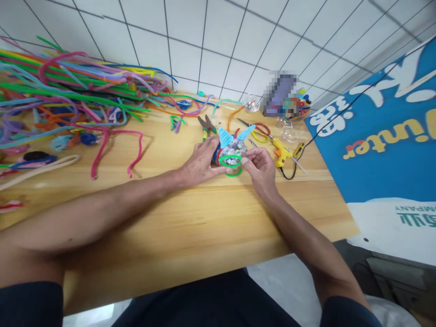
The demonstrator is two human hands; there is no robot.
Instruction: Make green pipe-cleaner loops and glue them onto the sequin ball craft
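A small craft figure [233, 146], a round glittery ball with two light blue pipe-cleaner fins on top, rests on the wooden table [190, 218]. A green pipe-cleaner ring [230, 161] lies against its front. My left hand [200, 162] cups the figure's left side, fingers curled round it, thumb touching the ring. My right hand [259, 166] pinches the ring's right end between thumb and forefinger.
A big heap of coloured pipe cleaners [68, 95] covers the table's left. Pliers [206, 125], red-and-yellow scissors [258, 131] and a yellow glue gun [282, 152] with a black cord lie behind the figure. A blue banner [384, 136] hangs at right, past the table edge.
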